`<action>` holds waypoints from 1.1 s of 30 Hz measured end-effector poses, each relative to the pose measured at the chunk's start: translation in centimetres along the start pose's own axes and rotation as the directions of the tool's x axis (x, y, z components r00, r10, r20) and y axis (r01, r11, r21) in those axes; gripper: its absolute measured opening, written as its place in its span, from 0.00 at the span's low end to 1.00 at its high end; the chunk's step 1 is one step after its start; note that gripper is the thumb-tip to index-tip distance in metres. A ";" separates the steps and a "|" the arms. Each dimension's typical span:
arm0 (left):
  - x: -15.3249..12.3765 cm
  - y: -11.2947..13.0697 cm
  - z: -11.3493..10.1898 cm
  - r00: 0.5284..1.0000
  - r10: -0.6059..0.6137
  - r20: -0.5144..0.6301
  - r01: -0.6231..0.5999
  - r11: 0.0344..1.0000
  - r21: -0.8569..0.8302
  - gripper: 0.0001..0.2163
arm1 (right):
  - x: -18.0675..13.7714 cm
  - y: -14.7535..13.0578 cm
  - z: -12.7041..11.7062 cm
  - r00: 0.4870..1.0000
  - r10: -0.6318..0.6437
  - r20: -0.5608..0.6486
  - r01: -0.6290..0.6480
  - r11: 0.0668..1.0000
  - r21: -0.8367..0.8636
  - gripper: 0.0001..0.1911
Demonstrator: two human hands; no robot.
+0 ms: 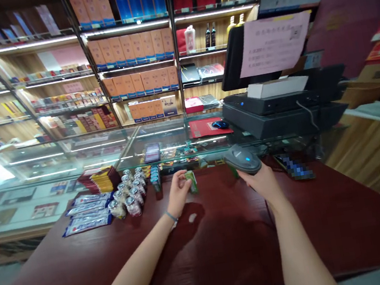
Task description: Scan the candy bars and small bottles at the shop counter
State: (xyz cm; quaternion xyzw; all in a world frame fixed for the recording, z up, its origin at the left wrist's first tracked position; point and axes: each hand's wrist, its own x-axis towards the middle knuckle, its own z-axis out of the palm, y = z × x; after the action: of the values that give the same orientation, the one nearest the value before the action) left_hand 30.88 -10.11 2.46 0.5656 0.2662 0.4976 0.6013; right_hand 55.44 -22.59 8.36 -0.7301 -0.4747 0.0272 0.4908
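Note:
My left hand (pixel 179 192), with a band at the wrist, is closed on a small green packet (pixel 191 181) above the dark red table. In my right hand (pixel 262 183) is a grey barcode scanner (pixel 243 159) with a blue light on top; its head points left toward the packet. Part of another green thing shows beneath the scanner, mostly hidden. A small whitish scrap (pixel 192 218) lies on the table below my left hand. To the left of that hand stand several small jars (pixel 133 205) with shiny lids in rows, and a row of small blue-green packs (pixel 155 178).
Blue-and-white long packets (pixel 88 214) and a stack of red-yellow packs (pixel 100 179) lie at the table's left. A phone (pixel 293 166) rests at right. Behind are a glass counter (pixel 133 144), a mouse (pixel 220 124) on a red mat, a register with a screen (pixel 233 60), and stocked shelves.

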 end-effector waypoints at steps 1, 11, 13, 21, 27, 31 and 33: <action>-0.4 0.5 -1.6 0.999 -0.041 -0.016 0.041 0.999 -0.028 0.21 | -0.1 -0.2 0.6 1.000 -0.005 0.018 0.005 1.000 -0.009 0.19; -1.8 1.5 -10.9 0.963 -0.231 -0.141 0.122 0.834 -0.538 0.21 | -3.9 -4.6 7.3 0.910 -0.268 0.316 0.317 0.942 -0.113 0.19; -1.6 1.4 -11.3 0.958 -0.238 -0.159 0.103 0.805 -0.584 0.19 | -5.0 -5.5 8.5 0.853 -0.327 0.407 0.408 0.903 -0.131 0.19; -1.6 1.5 -11.2 0.948 -0.268 -0.169 0.107 0.773 -0.625 0.18 | -7.4 -7.0 10.1 0.655 -0.400 0.641 0.615 0.775 -0.145 0.14; -1.5 1.1 -11.4 0.962 -0.240 -0.133 0.099 0.754 -0.649 0.17 | -7.6 -7.2 9.7 0.637 -0.453 0.623 0.648 0.753 -0.115 0.19; -1.3 0.6 -11.4 0.973 -0.206 -0.102 0.091 0.754 -0.651 0.15 | -7.6 -7.2 9.6 0.620 -0.431 0.655 0.673 0.721 -0.163 0.15; -1.4 0.5 -11.4 0.968 -0.218 -0.127 0.091 0.771 -0.630 0.16 | -7.5 -7.2 9.6 0.626 -0.431 0.650 0.670 0.724 -0.166 0.15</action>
State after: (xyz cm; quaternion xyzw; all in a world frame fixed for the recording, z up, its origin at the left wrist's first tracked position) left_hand 20.13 -6.65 0.15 0.2619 0.1908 0.5583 0.7637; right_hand 41.65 -20.91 5.58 -0.5835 -0.7977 -0.0071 0.1523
